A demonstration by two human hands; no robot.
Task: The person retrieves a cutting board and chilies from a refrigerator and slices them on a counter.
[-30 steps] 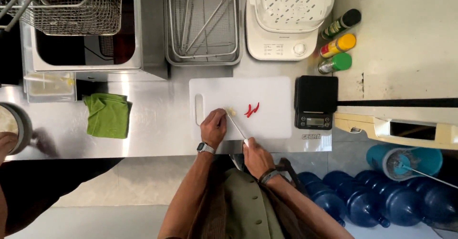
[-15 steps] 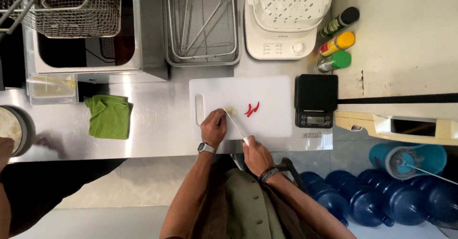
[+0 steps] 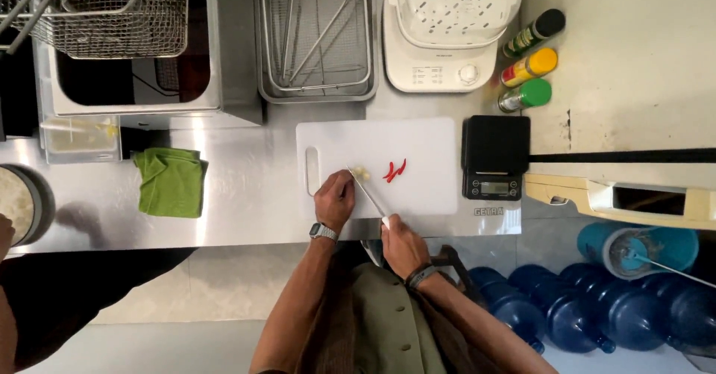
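A white cutting board [image 3: 418,146] lies on the steel counter. On it sit a small pale piece of garlic [image 3: 361,173] and two red chillies [image 3: 395,170] just to its right. My left hand [image 3: 333,199] rests on the board beside the garlic, fingertips curled and touching the board near the blade. My right hand [image 3: 401,241] grips the handle of a knife [image 3: 367,191], whose blade slants up and left across the board with its tip by the garlic.
A black kitchen scale [image 3: 494,156] stands right of the board, a green cloth [image 3: 171,181] to the left. Behind are a wire basket tray [image 3: 315,31], a fryer basket [image 3: 104,8], a white appliance [image 3: 447,27] and three bottles [image 3: 531,67]. Blue water jugs [image 3: 597,307] stand on the floor. Another person's hand [image 3: 6,232] shows at far left.
My left hand has shifted slightly down and back from the garlic, and the knife blade now lies beside it. The chillies have not moved.
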